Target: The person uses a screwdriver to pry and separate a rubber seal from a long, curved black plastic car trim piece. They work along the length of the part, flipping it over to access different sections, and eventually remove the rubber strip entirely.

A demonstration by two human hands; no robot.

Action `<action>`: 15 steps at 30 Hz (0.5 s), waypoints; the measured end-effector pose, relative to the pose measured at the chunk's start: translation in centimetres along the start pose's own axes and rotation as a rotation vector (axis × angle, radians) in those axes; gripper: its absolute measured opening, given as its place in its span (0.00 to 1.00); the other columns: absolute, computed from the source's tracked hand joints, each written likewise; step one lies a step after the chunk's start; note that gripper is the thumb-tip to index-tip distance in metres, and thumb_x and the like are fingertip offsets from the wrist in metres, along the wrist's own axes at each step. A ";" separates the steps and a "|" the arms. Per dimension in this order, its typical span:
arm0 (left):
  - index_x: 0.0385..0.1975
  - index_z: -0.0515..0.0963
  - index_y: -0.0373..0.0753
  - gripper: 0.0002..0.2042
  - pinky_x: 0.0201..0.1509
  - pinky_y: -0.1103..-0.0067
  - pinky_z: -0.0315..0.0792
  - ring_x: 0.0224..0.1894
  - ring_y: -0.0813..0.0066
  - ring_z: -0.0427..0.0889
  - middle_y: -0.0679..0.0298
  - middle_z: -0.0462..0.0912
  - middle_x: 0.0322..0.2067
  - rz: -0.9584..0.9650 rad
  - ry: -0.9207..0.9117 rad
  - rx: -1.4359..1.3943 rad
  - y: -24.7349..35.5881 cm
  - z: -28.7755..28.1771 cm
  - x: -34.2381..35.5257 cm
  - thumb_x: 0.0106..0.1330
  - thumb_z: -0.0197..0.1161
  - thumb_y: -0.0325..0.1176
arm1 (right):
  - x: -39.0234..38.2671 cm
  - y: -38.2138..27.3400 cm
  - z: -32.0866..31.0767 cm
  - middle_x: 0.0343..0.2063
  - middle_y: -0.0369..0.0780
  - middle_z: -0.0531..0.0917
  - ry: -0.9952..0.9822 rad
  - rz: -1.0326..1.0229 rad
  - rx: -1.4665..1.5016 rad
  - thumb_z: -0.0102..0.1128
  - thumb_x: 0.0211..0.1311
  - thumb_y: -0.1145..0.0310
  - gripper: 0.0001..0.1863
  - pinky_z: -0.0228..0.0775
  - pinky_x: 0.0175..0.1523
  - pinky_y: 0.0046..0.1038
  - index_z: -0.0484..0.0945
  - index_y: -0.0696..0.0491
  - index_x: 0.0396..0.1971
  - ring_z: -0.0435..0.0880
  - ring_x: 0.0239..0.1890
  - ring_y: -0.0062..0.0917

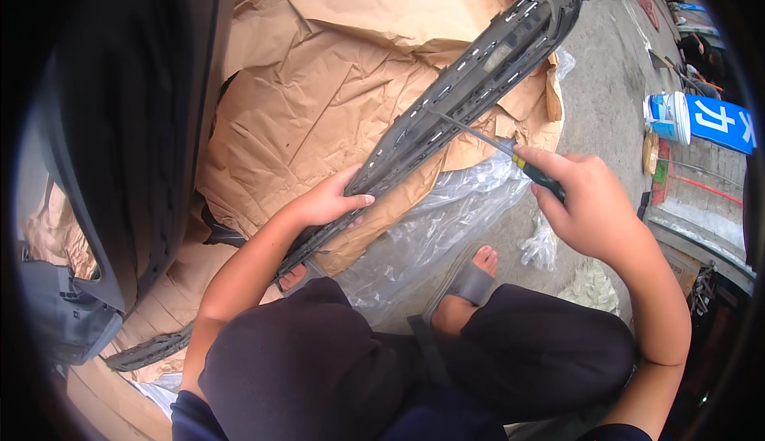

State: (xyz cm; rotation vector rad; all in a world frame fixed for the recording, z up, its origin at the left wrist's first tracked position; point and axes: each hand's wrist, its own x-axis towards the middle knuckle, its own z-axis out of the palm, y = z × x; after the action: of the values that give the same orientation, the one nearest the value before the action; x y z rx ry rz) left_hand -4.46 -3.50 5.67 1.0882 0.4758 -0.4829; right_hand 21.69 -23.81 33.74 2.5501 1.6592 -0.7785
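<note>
A long black plastic trim strip (470, 74) slants from my knees up to the far right, with rows of small light clips or slots along it. My left hand (333, 199) grips its near part, thumb on top. My right hand (586, 202) is closed round the dark green and yellow handle of a screwdriver (535, 172). The thin shaft points left, and its tip meets the strip near the middle. Whether the tip sits in a slot is too small to tell.
Crumpled brown paper (311, 98) and clear plastic sheeting (430, 230) lie beneath the strip. A large dark panel (143, 122) stands at left. Another black strip (151, 351) lies lower left. A white bucket (668, 118) and a blue sign (719, 124) are at right.
</note>
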 end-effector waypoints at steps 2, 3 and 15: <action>0.72 0.65 0.38 0.27 0.39 0.74 0.83 0.34 0.77 0.85 0.64 0.81 0.40 0.033 0.040 0.057 0.3 0.4 -0.4 0.77 0.67 0.31 | -0.3 -1.3 -0.4 0.28 0.49 0.85 -0.013 0.020 -0.078 0.67 0.61 0.75 0.26 0.77 0.39 0.45 0.84 0.50 0.62 0.85 0.30 0.48; 0.72 0.66 0.37 0.27 0.39 0.74 0.83 0.35 0.77 0.85 0.64 0.81 0.40 0.061 0.059 0.099 0.4 0.6 -0.6 0.77 0.68 0.31 | -0.5 -1.8 -0.6 0.28 0.49 0.85 -0.002 0.020 -0.113 0.67 0.61 0.76 0.27 0.77 0.38 0.46 0.84 0.49 0.62 0.85 0.30 0.48; 0.73 0.68 0.36 0.27 0.42 0.76 0.79 0.34 0.81 0.83 0.66 0.82 0.40 0.234 0.166 0.335 0.7 1.9 -1.3 0.77 0.68 0.32 | -3.6 -5.8 0.6 0.22 0.39 0.77 0.099 -0.053 -0.575 0.68 0.57 0.69 0.27 0.69 0.23 0.38 0.88 0.42 0.59 0.81 0.17 0.35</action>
State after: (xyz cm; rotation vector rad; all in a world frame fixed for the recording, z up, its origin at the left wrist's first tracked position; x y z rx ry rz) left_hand -4.84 -4.76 7.64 1.4955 0.4137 -0.2708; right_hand 15.36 -24.48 36.19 2.1696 1.6709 -0.1345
